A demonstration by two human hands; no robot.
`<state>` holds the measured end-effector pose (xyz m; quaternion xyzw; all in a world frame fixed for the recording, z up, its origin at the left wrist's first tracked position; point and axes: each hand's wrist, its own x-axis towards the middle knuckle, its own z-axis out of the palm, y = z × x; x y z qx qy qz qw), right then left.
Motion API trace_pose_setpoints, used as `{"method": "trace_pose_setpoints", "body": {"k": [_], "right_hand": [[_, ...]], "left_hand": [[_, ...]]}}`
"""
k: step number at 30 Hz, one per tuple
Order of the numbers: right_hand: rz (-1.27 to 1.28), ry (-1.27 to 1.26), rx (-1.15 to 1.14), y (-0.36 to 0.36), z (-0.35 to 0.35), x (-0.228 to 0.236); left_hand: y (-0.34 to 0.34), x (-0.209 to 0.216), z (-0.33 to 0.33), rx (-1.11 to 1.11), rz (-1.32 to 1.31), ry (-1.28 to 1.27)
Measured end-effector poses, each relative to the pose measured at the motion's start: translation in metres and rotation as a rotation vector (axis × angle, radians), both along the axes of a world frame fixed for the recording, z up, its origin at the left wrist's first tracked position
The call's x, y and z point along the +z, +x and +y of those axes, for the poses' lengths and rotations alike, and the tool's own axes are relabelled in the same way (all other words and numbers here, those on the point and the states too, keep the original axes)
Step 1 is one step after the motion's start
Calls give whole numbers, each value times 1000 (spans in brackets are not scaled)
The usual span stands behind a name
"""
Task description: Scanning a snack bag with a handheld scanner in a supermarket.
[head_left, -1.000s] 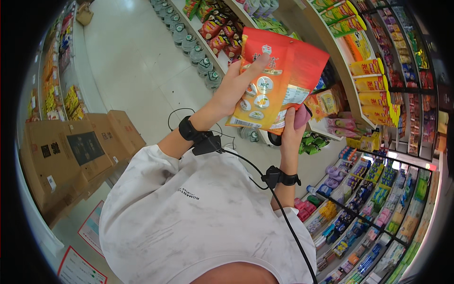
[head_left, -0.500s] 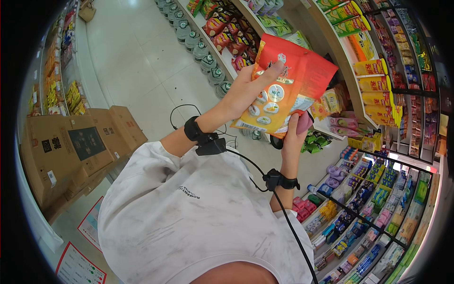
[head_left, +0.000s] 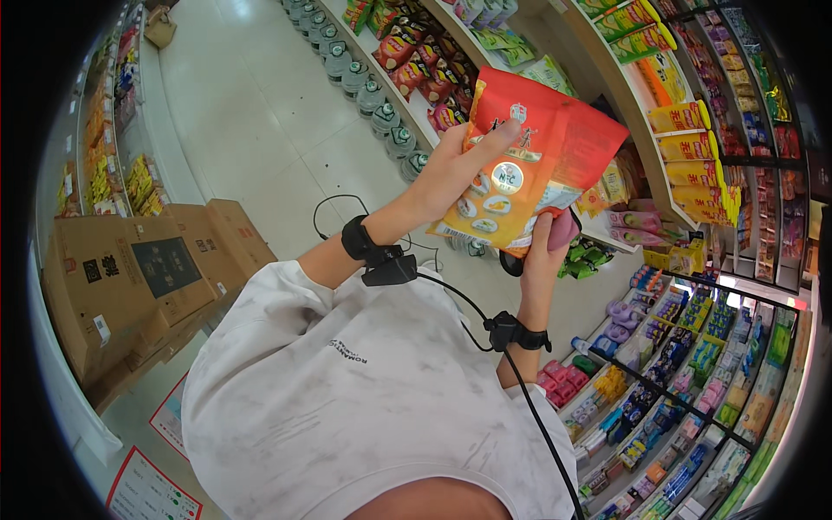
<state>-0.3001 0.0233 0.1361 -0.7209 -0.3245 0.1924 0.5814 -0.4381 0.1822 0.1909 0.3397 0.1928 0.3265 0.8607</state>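
Note:
A red and orange plastic snack bag (head_left: pixel 555 130) is held up in front of me, its printed face toward me and tilted. My left hand (head_left: pixel 451 173) grips its left edge, thumb laid across the front and fingers out of sight behind. At the lower right corner my right hand (head_left: pixel 542 256) is closed on the bag too, its thumb on the front. Against that hand shows a dull pink thing (head_left: pixel 565 230) with a dark curved part (head_left: pixel 511 263) beside it; the bag covers most of them, so I cannot tell their kind.
Shelves with snack bags (head_left: pixel 407 65) stand ahead, with large water bottles (head_left: pixel 381 117) lined along the floor. Yellow packets (head_left: pixel 689 147) fill a rack on the right. Toiletries (head_left: pixel 641 407) sit on shelving at lower right. Cardboard boxes (head_left: pixel 139 273) stand at my left.
The bag and both hands appear slightly farther right and lower. My grip on it looks the same, and the surroundings have shifted a little in view.

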Motion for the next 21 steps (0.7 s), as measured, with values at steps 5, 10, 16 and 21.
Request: {"method": "trace_pose_setpoints", "body": {"k": [5,10,16,21], "right_hand": [[24,37,-33,-4,1,1],[17,37,-39,-5,3,2],[103,104,69,-7,12,9],[-23,55,33,-6,16,9]], "left_hand": [[-3,0,2,26,12,12],[-7,7,4,13,-64,37],[-13,13,7,7,-110,35],[-15,5,9,25,-88,40]]}}
